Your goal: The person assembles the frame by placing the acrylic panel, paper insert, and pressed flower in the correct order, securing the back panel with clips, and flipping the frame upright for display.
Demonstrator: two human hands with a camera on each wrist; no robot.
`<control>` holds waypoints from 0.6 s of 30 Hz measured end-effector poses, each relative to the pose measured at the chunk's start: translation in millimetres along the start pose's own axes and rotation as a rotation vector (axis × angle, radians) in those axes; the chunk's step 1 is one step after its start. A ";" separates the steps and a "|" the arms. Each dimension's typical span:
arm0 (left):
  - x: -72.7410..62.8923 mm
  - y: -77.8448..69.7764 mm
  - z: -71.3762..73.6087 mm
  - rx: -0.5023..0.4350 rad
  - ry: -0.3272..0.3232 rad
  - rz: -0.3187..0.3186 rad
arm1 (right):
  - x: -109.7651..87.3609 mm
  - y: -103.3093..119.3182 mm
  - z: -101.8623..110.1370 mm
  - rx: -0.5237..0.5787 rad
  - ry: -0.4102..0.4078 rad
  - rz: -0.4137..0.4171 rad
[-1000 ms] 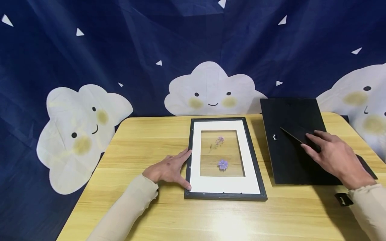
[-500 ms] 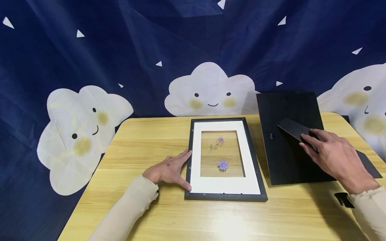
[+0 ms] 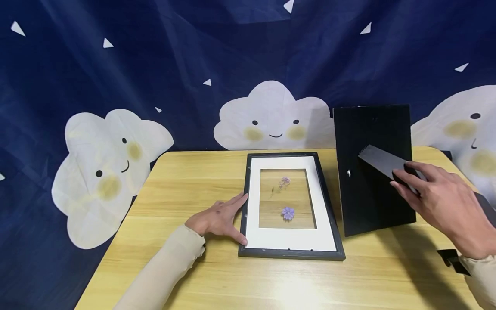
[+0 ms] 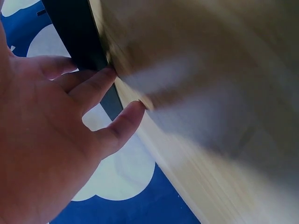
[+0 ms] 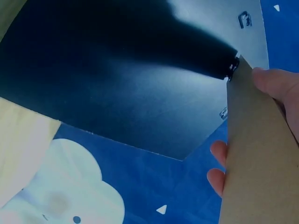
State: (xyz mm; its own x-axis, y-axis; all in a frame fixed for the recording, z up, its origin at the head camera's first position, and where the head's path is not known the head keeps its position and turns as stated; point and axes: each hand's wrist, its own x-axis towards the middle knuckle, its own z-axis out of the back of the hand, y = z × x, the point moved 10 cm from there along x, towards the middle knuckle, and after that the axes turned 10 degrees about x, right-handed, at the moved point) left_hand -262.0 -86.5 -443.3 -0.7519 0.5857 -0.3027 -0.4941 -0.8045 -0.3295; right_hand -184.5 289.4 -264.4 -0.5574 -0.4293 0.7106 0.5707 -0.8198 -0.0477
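Note:
A black picture frame [image 3: 290,254] lies flat on the table with a white mat [image 3: 290,239] inside it. Through the mat's window show a purple flower [image 3: 287,213] and a smaller pinkish sprig [image 3: 284,182]. My left hand [image 3: 218,218] rests at the frame's left edge, thumb and fingers spread. To the right, a black backing board [image 3: 358,133] stands tilted up. My right hand [image 3: 449,202] grips its easel leg [image 3: 381,160], which is swung out from the board. In the right wrist view the leg's brown side [image 5: 257,130] shows, with fingers on both its edges.
The light wooden table [image 3: 186,181] ends at a dark blue backdrop [image 3: 186,43] with smiling clouds and white triangles. A small metal hanger [image 3: 349,173] is fixed on the backing board. A black device [image 3: 453,260] sits at the right wrist.
My right hand has raised the backing board by its easel leg; the board now stands steeper, with its lower right corner lifted. The left hand and the frame have stayed in place.

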 end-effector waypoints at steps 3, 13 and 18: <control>0.7 -0.6 0.7 0.015 0.016 0.013 | 2.1 4.8 2.2 0.019 -0.019 0.010; 0.7 -1.5 1.5 0.049 0.043 0.044 | -2.7 -21.8 -14.3 0.255 -0.038 -0.323; -0.4 -1.7 1.2 0.046 0.034 0.034 | -7.7 -40.5 -31.0 0.309 0.151 -0.525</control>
State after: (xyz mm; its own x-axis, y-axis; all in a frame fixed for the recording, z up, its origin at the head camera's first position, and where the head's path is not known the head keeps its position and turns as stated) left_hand -261.4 -85.4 -441.5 -0.7535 0.5604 -0.3438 -0.4885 -0.8272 -0.2776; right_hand -222.0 314.2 -289.7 -0.8767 -0.0667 0.4763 0.3335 -0.7980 0.5020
